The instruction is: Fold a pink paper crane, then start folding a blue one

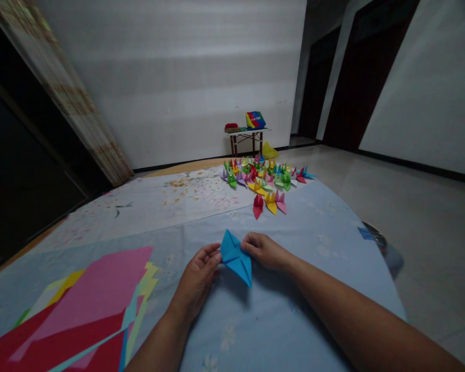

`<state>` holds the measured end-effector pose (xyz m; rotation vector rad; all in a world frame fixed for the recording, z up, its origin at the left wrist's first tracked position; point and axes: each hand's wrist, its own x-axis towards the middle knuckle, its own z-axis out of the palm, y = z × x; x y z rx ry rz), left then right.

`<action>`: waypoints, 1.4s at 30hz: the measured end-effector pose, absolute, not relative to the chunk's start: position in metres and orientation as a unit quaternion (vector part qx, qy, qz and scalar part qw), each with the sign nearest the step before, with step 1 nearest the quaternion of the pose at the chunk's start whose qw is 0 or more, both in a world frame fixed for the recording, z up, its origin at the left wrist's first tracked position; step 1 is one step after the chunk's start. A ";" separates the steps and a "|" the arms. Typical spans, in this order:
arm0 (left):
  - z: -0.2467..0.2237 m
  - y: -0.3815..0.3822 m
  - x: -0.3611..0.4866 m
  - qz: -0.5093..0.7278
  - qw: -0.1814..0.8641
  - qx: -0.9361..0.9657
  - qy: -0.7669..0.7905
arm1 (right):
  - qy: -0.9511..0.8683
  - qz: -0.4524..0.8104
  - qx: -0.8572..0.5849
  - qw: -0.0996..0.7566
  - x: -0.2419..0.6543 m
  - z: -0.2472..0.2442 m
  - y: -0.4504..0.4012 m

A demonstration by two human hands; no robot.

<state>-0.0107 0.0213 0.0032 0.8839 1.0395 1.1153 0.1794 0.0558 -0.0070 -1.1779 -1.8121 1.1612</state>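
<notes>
A blue folded paper (236, 258), pointed at its upper and lower ends, is held just above the light blue tablecloth (294, 330). My left hand (202, 268) pinches its left edge between thumb and fingers. On the other side my right hand (262, 250) grips the right edge, its fingers curled. Creases cross the middle of the paper. Beyond the hands stand a red paper crane (258, 205), a yellow one (271, 202) and a pink one (281, 202), side by side.
Many colourful paper cranes (263, 175) crowd the far side of the table. Coloured sheets (96, 289) lie in a loose pile at the left front. Farther back, a small table (248, 132) carries a multicoloured box (255, 120). A stool (391, 258) is partly visible at right.
</notes>
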 end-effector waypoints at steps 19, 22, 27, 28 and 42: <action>-0.007 0.022 -0.010 0.488 0.578 0.430 0.492 | -0.739 0.255 -0.478 0.400 0.169 0.003 0.041; -0.008 0.023 -0.010 0.502 0.536 0.436 0.520 | -0.757 0.233 -0.468 0.393 0.167 0.003 0.039; -0.008 0.025 -0.010 0.492 0.517 0.466 0.523 | -0.769 0.218 -0.458 0.390 0.166 0.002 0.038; -0.009 0.025 -0.010 0.485 0.517 0.477 0.519 | -0.770 0.215 -0.456 0.390 0.166 0.002 0.037; -0.007 0.023 -0.009 0.470 0.529 0.459 0.537 | -0.795 0.192 -0.435 0.377 0.165 0.001 0.035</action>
